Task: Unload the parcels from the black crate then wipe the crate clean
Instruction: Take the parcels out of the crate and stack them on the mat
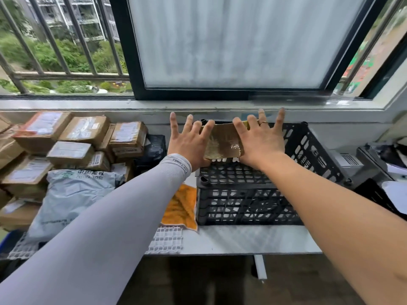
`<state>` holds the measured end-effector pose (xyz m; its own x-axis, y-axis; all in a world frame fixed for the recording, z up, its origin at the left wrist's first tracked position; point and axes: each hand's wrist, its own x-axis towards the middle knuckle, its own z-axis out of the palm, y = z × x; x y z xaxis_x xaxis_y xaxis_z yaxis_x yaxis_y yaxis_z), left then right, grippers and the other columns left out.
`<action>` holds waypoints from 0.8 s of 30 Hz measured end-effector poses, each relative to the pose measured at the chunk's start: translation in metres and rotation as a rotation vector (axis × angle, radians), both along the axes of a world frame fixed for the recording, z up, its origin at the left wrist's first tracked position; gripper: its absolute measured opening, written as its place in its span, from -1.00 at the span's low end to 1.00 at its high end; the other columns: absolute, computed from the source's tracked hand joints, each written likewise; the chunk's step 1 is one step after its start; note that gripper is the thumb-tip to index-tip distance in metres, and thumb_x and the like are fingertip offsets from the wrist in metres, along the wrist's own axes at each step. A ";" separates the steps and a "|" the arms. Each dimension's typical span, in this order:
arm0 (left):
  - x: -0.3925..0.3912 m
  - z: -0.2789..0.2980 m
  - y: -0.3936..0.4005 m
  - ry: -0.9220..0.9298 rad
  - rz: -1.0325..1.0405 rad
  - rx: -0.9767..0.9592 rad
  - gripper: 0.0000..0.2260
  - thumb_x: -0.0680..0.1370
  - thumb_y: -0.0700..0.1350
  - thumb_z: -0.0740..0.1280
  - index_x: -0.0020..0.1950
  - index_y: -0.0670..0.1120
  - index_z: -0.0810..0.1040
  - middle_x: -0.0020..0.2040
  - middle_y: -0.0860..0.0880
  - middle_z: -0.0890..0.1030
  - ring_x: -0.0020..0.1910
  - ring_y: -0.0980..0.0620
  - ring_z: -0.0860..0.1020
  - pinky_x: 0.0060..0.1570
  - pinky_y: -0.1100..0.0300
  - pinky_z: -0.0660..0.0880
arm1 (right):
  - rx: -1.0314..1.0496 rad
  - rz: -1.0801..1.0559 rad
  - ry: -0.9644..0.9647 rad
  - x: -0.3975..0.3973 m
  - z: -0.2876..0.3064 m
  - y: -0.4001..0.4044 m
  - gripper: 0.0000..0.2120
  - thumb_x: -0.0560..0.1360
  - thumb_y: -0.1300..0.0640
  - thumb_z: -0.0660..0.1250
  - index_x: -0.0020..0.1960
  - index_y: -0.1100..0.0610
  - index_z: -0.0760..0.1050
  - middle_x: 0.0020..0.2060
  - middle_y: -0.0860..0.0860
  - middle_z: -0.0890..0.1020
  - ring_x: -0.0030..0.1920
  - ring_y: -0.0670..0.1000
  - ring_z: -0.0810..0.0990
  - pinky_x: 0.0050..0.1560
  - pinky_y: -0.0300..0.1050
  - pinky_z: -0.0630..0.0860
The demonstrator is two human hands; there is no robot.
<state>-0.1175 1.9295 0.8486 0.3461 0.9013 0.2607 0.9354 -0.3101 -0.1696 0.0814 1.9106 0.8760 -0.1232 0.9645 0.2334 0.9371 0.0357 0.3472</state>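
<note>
The grey plastic mailer bag (72, 194) at the lower left of the frame carries green Chinese characters, 中国邮政, along its top edge, with fainter Latin letters below that look like "CHINA POST" but are too blurred to be sure. The grey sleeve (179, 165) on the left forearm has small dark print at its cuff, too small to make out. The stacked cardboard parcels (77, 137) at the left bear white shipping labels whose text is blurred and unreadable. The taped parcel (222, 142) at the centre of the frame shows no legible writing.
</note>
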 end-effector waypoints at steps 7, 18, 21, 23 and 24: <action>0.020 0.028 0.001 -0.002 0.017 0.057 0.06 0.40 0.38 0.46 0.64 0.05 -0.11 0.56 -0.08 0.31 0.65 -0.21 0.08 0.43 -0.52 -0.33 | 0.043 0.033 -0.024 0.022 0.030 0.003 0.00 0.41 -0.31 0.48 0.58 -0.11 -0.08 0.55 0.16 0.25 0.63 0.30 0.03 0.39 0.62 -0.34; 0.016 0.042 0.001 0.044 0.097 0.131 0.05 0.38 0.40 0.47 0.62 0.08 -0.08 0.55 -0.09 0.34 0.64 -0.22 0.13 0.43 -0.51 -0.35 | 0.069 0.125 0.074 0.024 0.033 0.018 -0.02 0.45 -0.14 0.50 0.60 -0.10 -0.11 0.55 0.16 0.20 0.63 0.30 0.01 0.36 0.59 -0.42; 0.006 0.037 -0.005 0.060 0.132 0.145 0.02 0.40 0.42 0.44 0.62 0.07 -0.08 0.55 -0.09 0.34 0.63 -0.23 0.15 0.43 -0.53 -0.31 | 0.088 0.168 0.085 0.014 0.028 0.022 -0.08 0.47 -0.17 0.47 0.57 -0.11 -0.09 0.53 0.16 0.22 0.62 0.30 0.02 0.36 0.58 -0.44; -0.003 0.035 -0.007 0.070 0.151 0.144 0.01 0.41 0.38 0.45 0.62 0.07 -0.09 0.55 -0.08 0.34 0.63 -0.22 0.16 0.43 -0.54 -0.29 | 0.081 0.186 0.090 0.006 0.025 0.022 -0.08 0.47 -0.19 0.46 0.57 -0.11 -0.09 0.51 0.16 0.23 0.62 0.30 0.01 0.37 0.58 -0.44; -0.008 0.033 -0.008 0.071 0.160 0.141 0.01 0.41 0.37 0.46 0.62 0.08 -0.08 0.55 -0.08 0.35 0.63 -0.21 0.17 0.43 -0.53 -0.30 | 0.073 0.191 0.089 0.001 0.025 0.022 -0.08 0.46 -0.20 0.46 0.57 -0.11 -0.10 0.51 0.16 0.23 0.62 0.30 0.01 0.37 0.57 -0.44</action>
